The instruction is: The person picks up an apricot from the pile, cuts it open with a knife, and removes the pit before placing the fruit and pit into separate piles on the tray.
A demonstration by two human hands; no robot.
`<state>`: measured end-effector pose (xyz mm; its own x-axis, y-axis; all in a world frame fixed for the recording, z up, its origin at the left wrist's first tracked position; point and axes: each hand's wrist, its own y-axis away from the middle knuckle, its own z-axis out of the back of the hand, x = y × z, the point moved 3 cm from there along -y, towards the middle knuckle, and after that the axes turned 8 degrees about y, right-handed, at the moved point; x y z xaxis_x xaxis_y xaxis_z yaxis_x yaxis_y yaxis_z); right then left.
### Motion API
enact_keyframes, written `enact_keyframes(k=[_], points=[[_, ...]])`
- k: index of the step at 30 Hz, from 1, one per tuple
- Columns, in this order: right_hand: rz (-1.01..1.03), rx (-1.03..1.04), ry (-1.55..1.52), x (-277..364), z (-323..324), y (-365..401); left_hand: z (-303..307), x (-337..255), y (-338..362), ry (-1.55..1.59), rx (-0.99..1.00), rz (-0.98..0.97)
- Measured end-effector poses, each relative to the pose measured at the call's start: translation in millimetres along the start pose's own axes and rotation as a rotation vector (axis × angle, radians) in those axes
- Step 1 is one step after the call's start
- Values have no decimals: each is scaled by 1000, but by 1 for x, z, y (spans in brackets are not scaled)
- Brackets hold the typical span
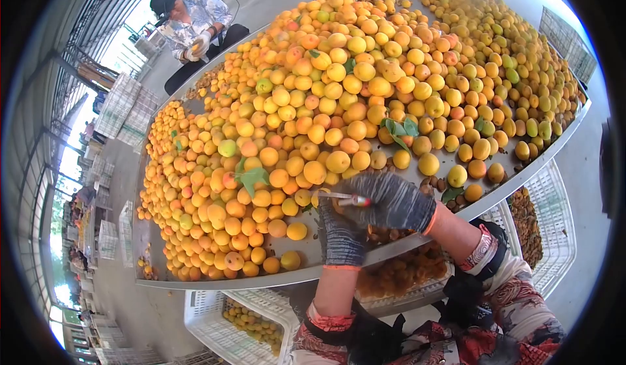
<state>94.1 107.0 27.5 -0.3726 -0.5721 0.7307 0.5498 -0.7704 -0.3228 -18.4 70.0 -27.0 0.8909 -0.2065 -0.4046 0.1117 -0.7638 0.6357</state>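
Note:
A large heap of orange and yellow apricots (pixel 306 110) covers a metal table (pixel 417 234). Over its near edge are both my hands, in grey striped knit gloves, close together. My right hand (pixel 391 202) is closed around a small knife (pixel 342 197) with a reddish-tipped handle, its thin blade pointing left. Just below and left of it, my left hand (pixel 340 236) has its fingers bent up near the blade; a bit of yellow fruit shows at the fingertips, mostly hidden. Brown pits (pixel 435 183) and green leaves (pixel 251 177) lie among the fruit.
Below the near edge stand white crates: one with yellow fruit (pixel 254 326), one with orange fruit pieces (pixel 404 273), one with brown pits (pixel 525 225). Across the table at upper left sits a gloved person (pixel 195 26). Stacked crates (pixel 120 107) stand at left.

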Motion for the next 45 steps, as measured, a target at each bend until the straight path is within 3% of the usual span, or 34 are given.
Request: enact_keyframes(k=[2,4,6,7,8,10,11,12,14,16,17,19,22,26,28,30,31,33,35,37,38,40,41,43,44,45], points=[[227,19,284,4,-2,8,-5,-1,10,-133,-51,57],[169,36,258,5,-5,7,-4,1,13,-264,-106,108],[-317,-53,-278,-15,-11,6,-7,3,9,-56,57,-21],[-469,-182,-853,-18,-9,13,-14,3,17,-85,99,-57],[-467,-182,-850,-28,-11,15,-13,2,17,-83,102,-57],[-470,-142,-550,-22,-7,2,-9,2,15,5,90,25],[-373,21,-207,-7,2,12,-7,2,17,7,90,25],[-374,21,-206,-9,-1,12,-4,0,20,-87,64,3],[186,-59,350,3,-8,14,-4,-1,21,-182,38,-20],[112,-1,323,4,-14,19,0,-4,22,-339,-147,-122],[99,-24,326,6,-15,22,6,-2,19,-339,-147,-122],[84,-50,328,4,-18,25,20,-1,13,-546,-33,-384],[74,-73,203,1,-20,24,28,3,12,-611,33,-451],[-125,-4,57,3,-17,23,29,2,14,-704,122,-560],[-174,22,31,0,-18,24,23,-1,21,-906,163,-794],[-445,34,-367,-10,-22,26,25,0,23,-815,198,-689],[-445,34,-366,-11,-20,26,27,1,24,-724,230,-584],[-653,-105,-763,-22,-10,28,19,-2,40,-786,318,-612],[-626,-81,-589,-21,8,21,14,-6,54,-844,405,-637],[-492,-95,-295,-36,7,19,8,-1,68,-1398,871,-715],[-493,-93,-296,-38,6,19,6,-2,71,-1399,868,-714],[-608,67,-29,-26,12,14,0,8,79,-1677,1153,-599],[-611,89,-21,-24,13,14,-8,4,84,-1679,1147,-598],[-605,122,41,-19,13,12,-19,-4,90,-1488,1097,-407],[-597,148,104,-17,12,10,-13,-8,85,-1488,1090,-410],[-592,153,103,-19,10,10,-2,-16,72,-1348,936,-511]])
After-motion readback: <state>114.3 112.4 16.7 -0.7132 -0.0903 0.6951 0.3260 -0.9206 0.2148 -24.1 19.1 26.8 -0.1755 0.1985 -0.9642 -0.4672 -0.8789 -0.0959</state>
